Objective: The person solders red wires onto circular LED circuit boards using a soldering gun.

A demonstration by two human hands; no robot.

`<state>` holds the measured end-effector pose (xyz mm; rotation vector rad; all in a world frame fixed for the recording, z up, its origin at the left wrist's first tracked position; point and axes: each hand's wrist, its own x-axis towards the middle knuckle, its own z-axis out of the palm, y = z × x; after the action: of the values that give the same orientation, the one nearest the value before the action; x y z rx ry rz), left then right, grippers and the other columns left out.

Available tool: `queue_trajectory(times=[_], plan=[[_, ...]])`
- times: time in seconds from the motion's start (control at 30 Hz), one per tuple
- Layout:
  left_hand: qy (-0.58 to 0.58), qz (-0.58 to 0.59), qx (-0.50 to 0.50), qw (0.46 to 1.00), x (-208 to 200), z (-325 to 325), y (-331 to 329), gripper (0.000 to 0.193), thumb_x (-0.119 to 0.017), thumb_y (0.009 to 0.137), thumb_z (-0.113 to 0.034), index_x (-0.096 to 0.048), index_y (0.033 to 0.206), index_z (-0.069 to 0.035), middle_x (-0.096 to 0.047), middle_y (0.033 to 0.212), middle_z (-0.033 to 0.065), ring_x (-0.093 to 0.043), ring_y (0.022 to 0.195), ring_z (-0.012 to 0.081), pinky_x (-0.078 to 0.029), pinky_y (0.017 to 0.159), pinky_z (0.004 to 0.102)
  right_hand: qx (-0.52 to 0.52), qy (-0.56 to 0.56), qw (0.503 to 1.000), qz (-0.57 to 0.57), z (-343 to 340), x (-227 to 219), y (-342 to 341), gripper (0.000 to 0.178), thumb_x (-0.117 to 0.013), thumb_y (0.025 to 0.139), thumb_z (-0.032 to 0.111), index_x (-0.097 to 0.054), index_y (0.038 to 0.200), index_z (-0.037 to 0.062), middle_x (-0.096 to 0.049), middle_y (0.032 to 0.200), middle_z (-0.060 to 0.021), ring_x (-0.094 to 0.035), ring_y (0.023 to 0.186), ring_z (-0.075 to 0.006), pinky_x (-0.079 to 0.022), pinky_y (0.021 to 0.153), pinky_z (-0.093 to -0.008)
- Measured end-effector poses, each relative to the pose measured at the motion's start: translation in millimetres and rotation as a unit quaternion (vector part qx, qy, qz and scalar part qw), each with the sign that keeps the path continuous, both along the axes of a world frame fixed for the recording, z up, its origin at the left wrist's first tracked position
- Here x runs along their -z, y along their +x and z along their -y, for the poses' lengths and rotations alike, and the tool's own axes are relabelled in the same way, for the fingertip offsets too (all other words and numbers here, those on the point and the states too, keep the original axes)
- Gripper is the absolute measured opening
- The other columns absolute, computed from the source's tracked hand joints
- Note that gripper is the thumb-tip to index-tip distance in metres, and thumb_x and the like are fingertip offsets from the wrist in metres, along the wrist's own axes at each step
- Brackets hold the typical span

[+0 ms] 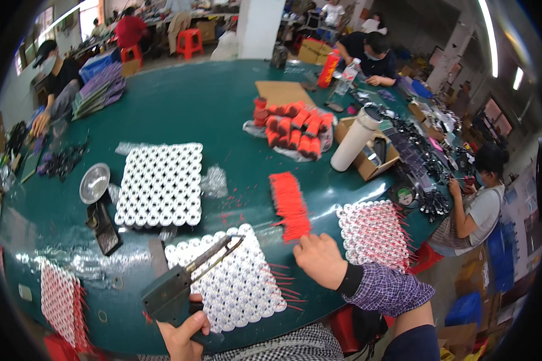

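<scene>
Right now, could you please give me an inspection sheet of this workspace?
Surface: green tabletop, glossy.
Work items: central white grid block, red wire bundle.
Clutter: metal bowl, pale bottle, heap of red-orange rolls.
Grip: left hand closed around a black gun-shaped tool; right hand at the bundle's near end, hold unclear.
Cables: red wires jut from the block's right edge; tool cord not seen.
Surroundings: co-workers, red stools.
</scene>
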<state>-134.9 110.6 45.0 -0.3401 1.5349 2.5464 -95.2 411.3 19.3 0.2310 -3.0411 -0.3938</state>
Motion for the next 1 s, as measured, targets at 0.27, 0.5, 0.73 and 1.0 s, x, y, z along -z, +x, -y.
queue_trajectory(times=[0.27,0.5,0.73,1.0], plan=[[0.037,0.036,0.099,0.994,0.4,6.4,-20.6,0.055,-0.07,0.077,0.005,-0.05,0.128,0.007,-0.065,0.107,0.0222,-0.059,0.058,0.0191,-0.047,0.046,0.0297,0.002,-0.291,0.955,-0.06,17.3,5.1,-25.4,0.015,-0.059,0.08,0.002,-0.063,0.094,0.0054,-0.055,0.089,-0.0073,-0.06,0.084,-0.0245,-0.05,0.073,-0.0364],[-0.107,0.032,0.142,0.984,14.2,4.1,-17.0,0.054,-0.072,0.075,0.007,-0.054,0.126,0.007,-0.066,0.105,0.0184,-0.057,0.058,0.0152,-0.044,0.044,0.0254,0.007,-0.375,0.917,-0.137,38.2,25.3,-28.8,0.018,-0.072,0.076,-0.005,-0.071,0.092,0.003,-0.064,0.086,-0.0073,-0.062,0.076,-0.0266,-0.051,0.067,-0.0369],[-0.32,-0.15,0.178,0.918,38.8,1.4,-14.2,0.032,-0.083,0.076,-0.006,-0.072,0.104,0.003,-0.074,0.089,0.0089,-0.068,0.073,0.0147,-0.055,0.068,0.0275,-0.013,-0.378,0.912,-0.16,41.4,46.0,-28.7,0.026,-0.07,0.07,-0.003,-0.071,0.096,0.0009,-0.063,0.086,-0.0069,-0.062,0.077,-0.0233,-0.05,0.065,-0.0351],[-0.355,-0.146,0.224,0.896,36.5,-4.2,-18.9,0.022,-0.079,0.076,-0.003,-0.072,0.095,0.006,-0.069,0.081,0.011,-0.065,0.064,0.014,-0.049,0.056,0.0257,-0.023,-0.389,0.911,-0.134,41.5,52.1,-29.9,0.028,-0.069,0.071,-0.003,-0.069,0.099,-0.0006,-0.062,0.09,-0.0089,-0.062,0.078,-0.0242,-0.051,0.065,-0.0349]])
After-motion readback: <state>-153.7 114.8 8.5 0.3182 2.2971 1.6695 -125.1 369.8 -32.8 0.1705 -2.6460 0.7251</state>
